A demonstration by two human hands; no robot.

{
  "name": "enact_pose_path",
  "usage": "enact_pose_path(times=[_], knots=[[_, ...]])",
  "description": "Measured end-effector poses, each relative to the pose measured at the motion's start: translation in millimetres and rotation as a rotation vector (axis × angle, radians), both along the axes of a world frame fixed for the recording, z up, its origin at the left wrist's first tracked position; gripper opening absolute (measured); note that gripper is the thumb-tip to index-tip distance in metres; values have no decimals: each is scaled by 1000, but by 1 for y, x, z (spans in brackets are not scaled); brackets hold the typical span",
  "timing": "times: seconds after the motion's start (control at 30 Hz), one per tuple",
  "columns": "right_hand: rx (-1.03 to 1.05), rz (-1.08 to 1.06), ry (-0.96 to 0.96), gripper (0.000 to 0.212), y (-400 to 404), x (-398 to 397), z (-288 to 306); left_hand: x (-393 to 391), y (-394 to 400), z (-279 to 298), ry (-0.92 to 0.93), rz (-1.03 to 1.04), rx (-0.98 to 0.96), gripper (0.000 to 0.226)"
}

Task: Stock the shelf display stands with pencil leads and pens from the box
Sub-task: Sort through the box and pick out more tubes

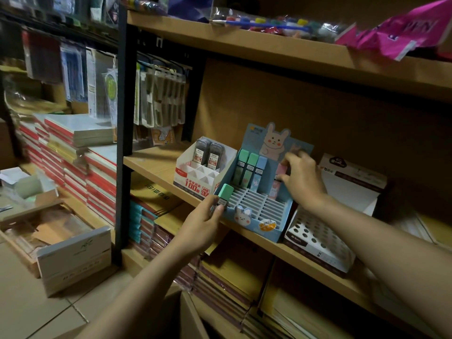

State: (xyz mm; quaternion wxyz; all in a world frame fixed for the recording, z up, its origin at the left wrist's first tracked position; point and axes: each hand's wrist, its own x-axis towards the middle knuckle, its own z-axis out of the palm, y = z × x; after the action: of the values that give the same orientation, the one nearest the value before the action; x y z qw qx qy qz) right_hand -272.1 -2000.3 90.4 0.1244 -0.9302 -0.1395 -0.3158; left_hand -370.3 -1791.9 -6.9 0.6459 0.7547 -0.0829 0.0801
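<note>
- The wooden shelf carries three stands.
- The blue rabbit stand sits mid-shelf; the white stand touches its left side, and the dark-dotted stand is just right of it.
- The right hand pinches a pink lead case in the rabbit stand's back row.
- The left hand, at the stand's front-left corner, grips a green lead case, fingers curled round it.

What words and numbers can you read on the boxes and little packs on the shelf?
"100" and "HB 0.7": front of the white display stand.
"0.7" and "100": labels on the grey lead cases standing in it.
Blue bunny stand: its orange sticker is too blurred to read.
Green-capped case in the left hand: label too small.
Pink bag on the top shelf: letters blurred.
Dark-and-white holed stand: print unreadable.
</note>
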Motion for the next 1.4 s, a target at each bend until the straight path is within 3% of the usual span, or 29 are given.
enact_pose_path(times=[0.23, 0.3, 0.4, 0.47, 0.57, 0.67, 0.73, 0.83, 0.93, 1.1, 1.4], knots=[[-120, -73, 6, 24, 5, -9, 9, 0, 1, 3, 25, 31, -144, 20], [-13, -2, -49, 23, 8, -19, 12, -2, 2, 5, 39, 41, -214, 18], [320, 234, 241, 9, 25, -39, 11, -5, 2, 7, 46, -6, -299, 18], [489, 408, 487, 14, 39, -51, 7, -6, 0, 9, 45, -73, -351, 19], [526, 528, 544, 24, 52, -60, 3, -8, -4, 12, 23, -108, -359, 20], [451, 534, 517, 22, 57, -61, 6, -9, -6, 14, 1, -118, -380, 21], [471, 525, 481, 20, 54, -54, 18, -9, -7, 13, -70, -22, -176, 24], [604, 424, 271, 20, 42, -33, 45, -5, -2, 3, -272, 226, 413, 39], [400, 233, 79, 18, 35, -12, 51, -1, 2, -10, -272, 214, 705, 46], [310, 195, 78, 15, 51, 12, 29, 5, -3, -27, -273, 186, 842, 55], [316, 187, 88, 14, 65, 29, 18, 8, 0, -34, -330, 149, 725, 54]])
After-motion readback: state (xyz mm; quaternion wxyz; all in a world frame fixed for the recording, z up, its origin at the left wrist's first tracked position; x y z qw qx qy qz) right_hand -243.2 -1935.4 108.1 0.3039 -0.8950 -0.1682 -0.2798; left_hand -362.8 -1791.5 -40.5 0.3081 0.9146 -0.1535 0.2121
